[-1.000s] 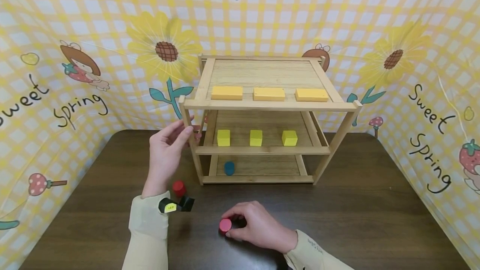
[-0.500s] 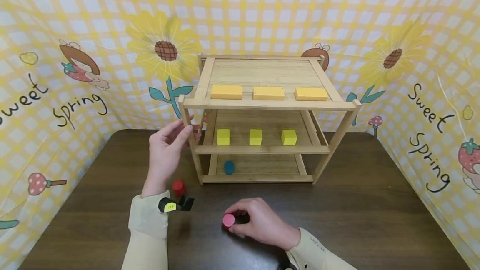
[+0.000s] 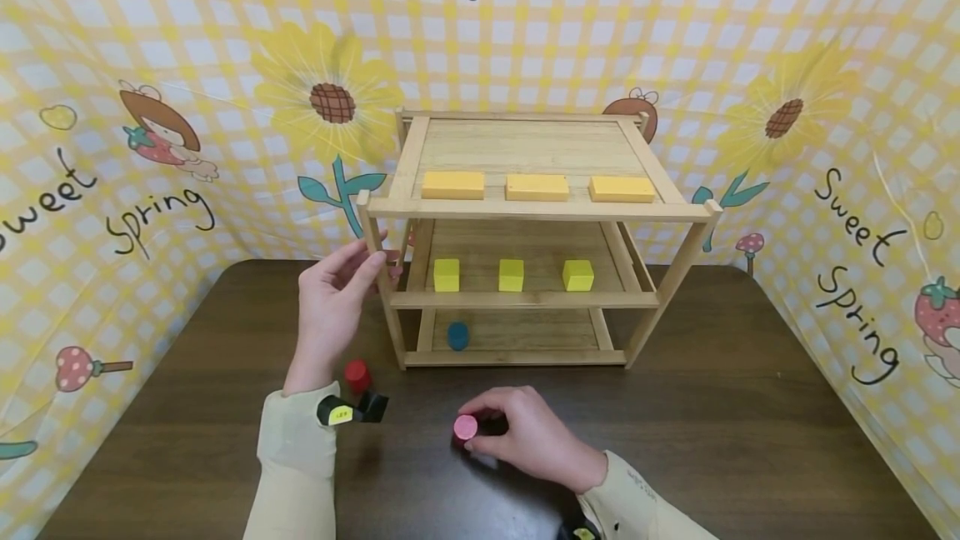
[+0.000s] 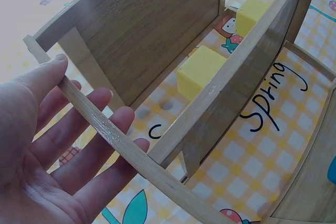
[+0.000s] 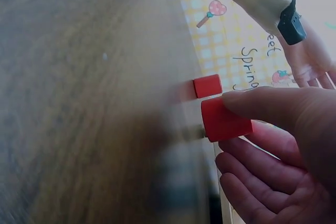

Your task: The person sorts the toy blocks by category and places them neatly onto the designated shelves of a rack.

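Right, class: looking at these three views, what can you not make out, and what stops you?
- Head view: the red block is partly hidden behind the left hand's wrist.
- Head view: the underside of the pink block is covered by the right hand.
- Left wrist view: the blue block is cut off by the right edge.
- Right wrist view: the table is blurred.

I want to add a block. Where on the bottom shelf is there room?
Free: the bottom shelf right of the blue cylinder, to the right post. Crowded: its left end, near the left hand on the rack's front post.
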Demonstrator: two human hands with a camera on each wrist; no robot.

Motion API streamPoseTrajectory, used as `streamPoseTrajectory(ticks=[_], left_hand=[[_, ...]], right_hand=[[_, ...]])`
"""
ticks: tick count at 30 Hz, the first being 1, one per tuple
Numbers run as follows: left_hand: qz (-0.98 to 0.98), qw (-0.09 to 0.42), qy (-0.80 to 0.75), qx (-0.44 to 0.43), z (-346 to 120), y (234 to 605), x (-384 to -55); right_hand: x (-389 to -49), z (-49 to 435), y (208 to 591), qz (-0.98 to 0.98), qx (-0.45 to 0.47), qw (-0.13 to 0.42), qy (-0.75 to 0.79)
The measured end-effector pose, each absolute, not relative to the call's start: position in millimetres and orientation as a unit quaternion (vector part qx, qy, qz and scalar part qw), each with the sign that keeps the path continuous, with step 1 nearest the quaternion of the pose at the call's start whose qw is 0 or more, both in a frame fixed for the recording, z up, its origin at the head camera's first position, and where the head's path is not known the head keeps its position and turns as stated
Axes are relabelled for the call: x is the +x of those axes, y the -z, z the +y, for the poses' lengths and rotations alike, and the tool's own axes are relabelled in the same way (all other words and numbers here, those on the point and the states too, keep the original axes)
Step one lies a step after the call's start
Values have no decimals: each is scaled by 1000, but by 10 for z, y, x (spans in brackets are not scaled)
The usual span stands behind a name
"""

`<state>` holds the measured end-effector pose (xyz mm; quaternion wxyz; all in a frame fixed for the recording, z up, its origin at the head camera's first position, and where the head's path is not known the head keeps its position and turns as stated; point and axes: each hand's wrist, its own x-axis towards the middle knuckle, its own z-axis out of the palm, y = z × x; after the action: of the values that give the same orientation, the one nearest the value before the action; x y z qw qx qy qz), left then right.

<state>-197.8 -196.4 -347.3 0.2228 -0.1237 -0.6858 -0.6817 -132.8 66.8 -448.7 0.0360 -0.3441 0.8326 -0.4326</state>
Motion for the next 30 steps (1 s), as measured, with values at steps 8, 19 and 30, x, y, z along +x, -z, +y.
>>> streamPoseTrajectory(ticks=[8,19,30], left_hand=[[-686,222,681,-128,-1965,3475,-1972],[-691,225,676,-128,-1967,3465,-1980],[-687,224,679,-129,-1967,3473,-1977]], right_hand=[[-1385,710,4483,834,-336,21,436],[-1457,781,4426,841,-315,14,439],[-1491,824,4404,846,-295,14,443]])
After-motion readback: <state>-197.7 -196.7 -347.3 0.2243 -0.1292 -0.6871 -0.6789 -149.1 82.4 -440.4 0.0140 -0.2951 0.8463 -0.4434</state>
